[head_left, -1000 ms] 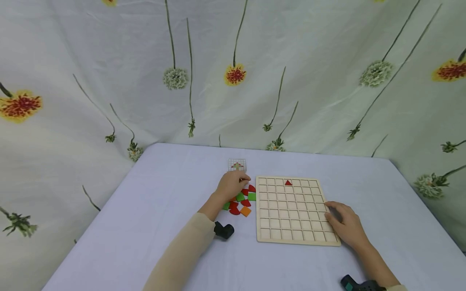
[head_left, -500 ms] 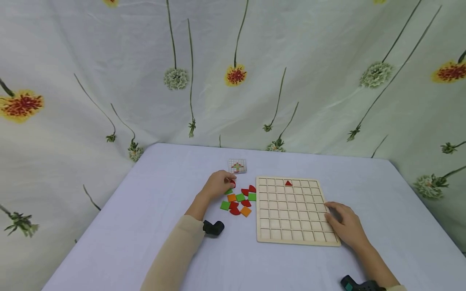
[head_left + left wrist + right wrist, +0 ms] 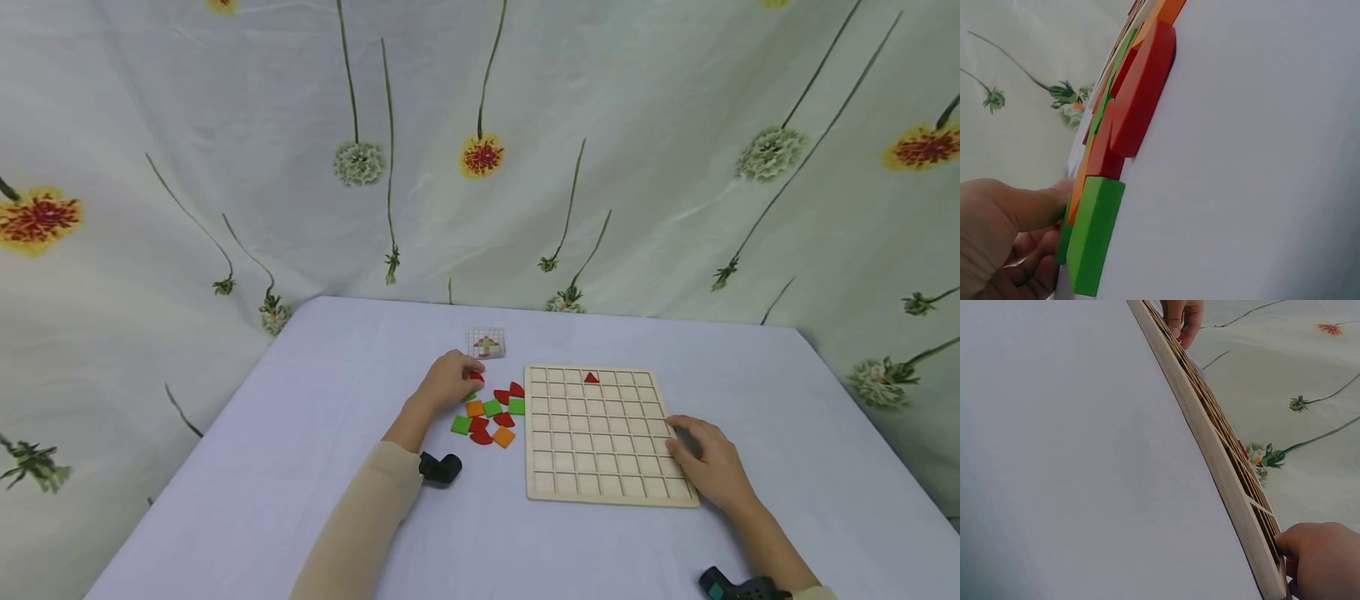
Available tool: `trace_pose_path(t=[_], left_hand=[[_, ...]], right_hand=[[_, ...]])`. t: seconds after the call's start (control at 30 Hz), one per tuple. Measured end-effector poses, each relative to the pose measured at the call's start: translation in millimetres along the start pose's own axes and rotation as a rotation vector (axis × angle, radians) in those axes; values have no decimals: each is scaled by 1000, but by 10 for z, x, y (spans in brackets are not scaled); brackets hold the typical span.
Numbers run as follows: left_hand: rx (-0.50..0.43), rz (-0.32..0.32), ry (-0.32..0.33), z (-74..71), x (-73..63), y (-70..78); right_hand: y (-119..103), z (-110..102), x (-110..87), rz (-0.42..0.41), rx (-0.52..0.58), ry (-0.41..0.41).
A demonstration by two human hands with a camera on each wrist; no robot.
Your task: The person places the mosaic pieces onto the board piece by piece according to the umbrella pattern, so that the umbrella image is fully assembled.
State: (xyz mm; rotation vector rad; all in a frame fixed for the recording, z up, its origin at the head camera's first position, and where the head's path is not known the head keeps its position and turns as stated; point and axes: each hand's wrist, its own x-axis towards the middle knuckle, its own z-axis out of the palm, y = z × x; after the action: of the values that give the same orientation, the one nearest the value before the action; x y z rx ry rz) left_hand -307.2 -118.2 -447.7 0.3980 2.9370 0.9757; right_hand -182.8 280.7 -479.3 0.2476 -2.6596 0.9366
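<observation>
Left of the board, my left hand point(image 3: 450, 379) has its thumb and fingers at a red rounded piece point(image 3: 477, 377), pinching it among loose flat pieces. Those beside it include a green square point(image 3: 461, 424), an orange square point(image 3: 503, 437) and several red rounded ones. In the left wrist view a green block point(image 3: 1094, 234) stands close in front of the fingers. My right hand point(image 3: 708, 462) holds the right edge of a wooden grid board point(image 3: 592, 433), its thumb over the rim in the right wrist view. One red triangle point(image 3: 592, 377) lies in the board's top row.
Behind the pieces lies a small pattern card point(image 3: 486, 342) with a coloured figure on a grid. A white cloth covers the table point(image 3: 360, 367). A flowered curtain point(image 3: 420, 167) hangs behind its far edge.
My left hand has moved left from over the pieces, away from the card, to the red rounded piece, then stays. More loose pieces show now. The right hand keeps its place.
</observation>
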Motion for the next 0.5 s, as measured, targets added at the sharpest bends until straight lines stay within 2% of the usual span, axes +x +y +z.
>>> trace_pose_path(t=[0.23,0.37,0.5], left_hand=[[-24,-30,39,-16,-22,-52],[-80,-6,81,5,-20,-63],[-157,-11,141,34,-18,-40]], right_hand=[[-22,44,-6,11,13,-14],[-18,22,-6,16,2,-6],[-12,-17,6,22,-7,-6]])
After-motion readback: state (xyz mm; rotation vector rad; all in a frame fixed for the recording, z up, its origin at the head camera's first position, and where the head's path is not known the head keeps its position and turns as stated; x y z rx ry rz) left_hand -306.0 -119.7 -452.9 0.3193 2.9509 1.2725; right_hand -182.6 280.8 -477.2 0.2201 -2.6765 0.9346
